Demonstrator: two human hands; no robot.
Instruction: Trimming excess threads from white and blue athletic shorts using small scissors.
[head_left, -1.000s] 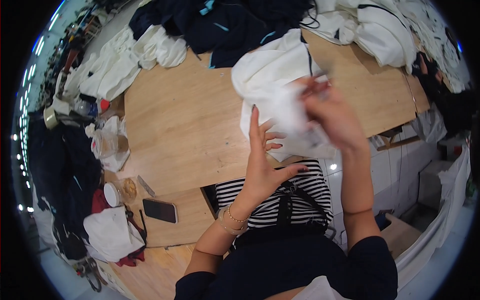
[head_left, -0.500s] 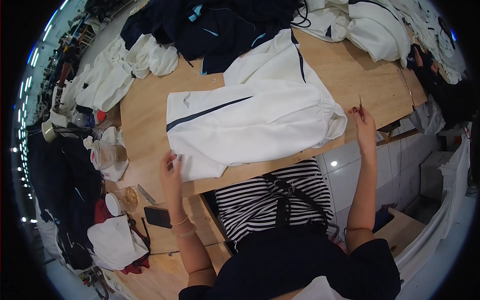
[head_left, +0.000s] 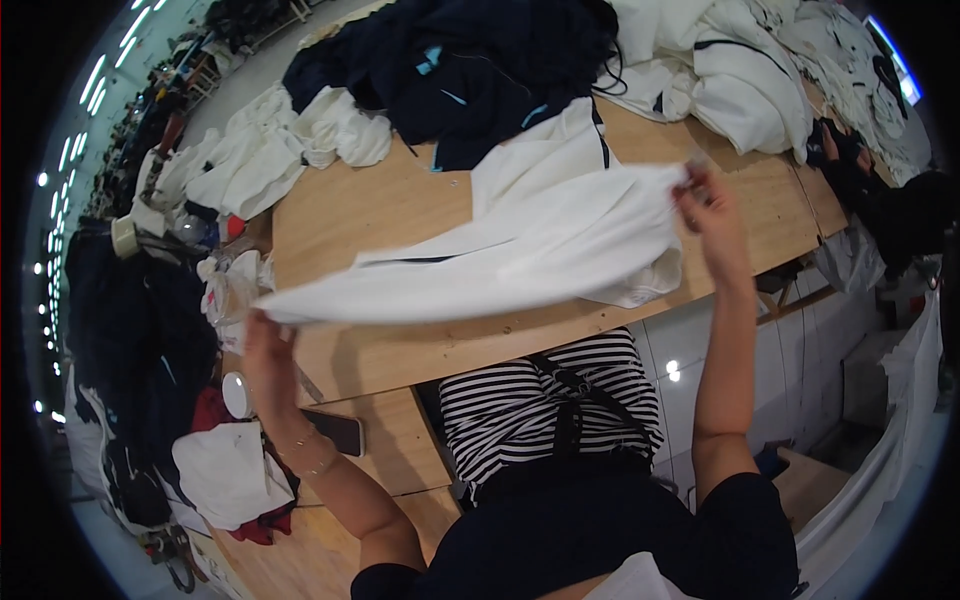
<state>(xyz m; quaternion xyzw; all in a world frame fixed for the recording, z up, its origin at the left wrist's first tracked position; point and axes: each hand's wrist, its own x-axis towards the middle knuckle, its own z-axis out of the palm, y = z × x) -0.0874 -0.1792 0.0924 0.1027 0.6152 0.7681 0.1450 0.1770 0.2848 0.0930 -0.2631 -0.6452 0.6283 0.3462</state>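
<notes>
White shorts [head_left: 520,260] with a navy stripe stretch between my hands, lifted partly off the wooden table. Their gathered elastic waist hangs at the right end. Held in my left hand [head_left: 270,355], closed at the far left, is a corner of the hem, pulled toward me. My right hand [head_left: 708,208] is closed on the cloth at the waist end. It is smeared by motion, and whether the small thread snips are still in it cannot be made out. Another part of the shorts [head_left: 535,150] lies flat behind the raised cloth.
A navy garment pile [head_left: 470,70] and white garments [head_left: 740,70] lie along the far side. At left are a plastic jar [head_left: 238,395], a black phone [head_left: 338,432] and folded white cloth [head_left: 232,475]. A person's hands [head_left: 845,150] show at far right.
Both hands have taken hold of the shorts and raised them. My left hand moved left and the right moved slightly inward to the waist. Snips that showed in the right hand no longer show clearly.
</notes>
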